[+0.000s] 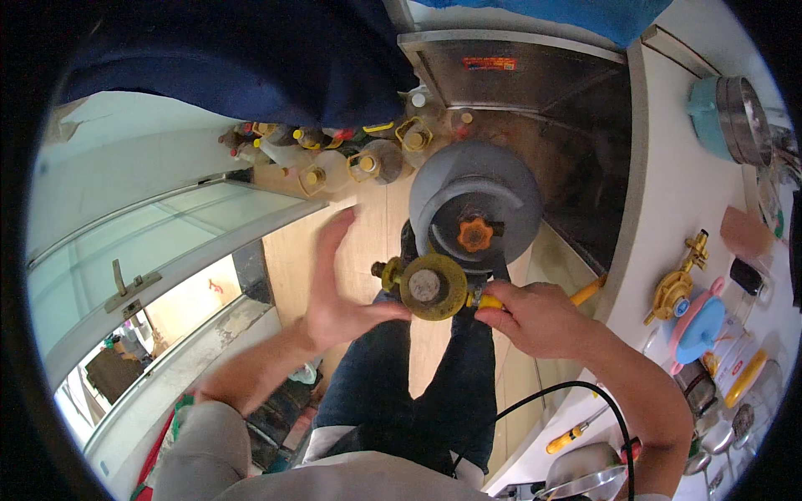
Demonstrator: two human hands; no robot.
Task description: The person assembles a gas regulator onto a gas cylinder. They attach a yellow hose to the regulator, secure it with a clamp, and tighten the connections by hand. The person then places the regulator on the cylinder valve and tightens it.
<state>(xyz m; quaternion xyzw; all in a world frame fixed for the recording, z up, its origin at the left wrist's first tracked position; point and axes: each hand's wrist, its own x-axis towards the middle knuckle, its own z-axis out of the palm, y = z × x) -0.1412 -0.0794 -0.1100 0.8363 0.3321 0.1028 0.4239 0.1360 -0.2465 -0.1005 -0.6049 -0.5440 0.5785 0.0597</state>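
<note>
A worn, yellowish gas regulator (pixel 449 307) hangs over my legs, its round face turned up. My right hand (pixel 543 319) is closed on the yellow gas hose (pixel 591 289), right where the hose joins the regulator's outlet. To the left, my left hand (pixel 330 313) is open, fingers and thumb spread wide and slightly blurred. Its thumb tip reaches close to the regulator; I cannot tell whether they touch. Just beyond stands a grey gas cylinder (pixel 520 184) with an orange valve knob (pixel 474 235) inside its collar.
On the white counter (pixel 639 242) at right lie a brass-coloured regulator (pixel 672 292), a yellow-handled screwdriver (pixel 568 437), a blue lid (pixel 700 328) and several utensils. Several plastic bottles (pixel 368 163) line the far wall. A glazed door (pixel 175 230) stands at left. A black cable (pixel 551 388) crosses near my right forearm.
</note>
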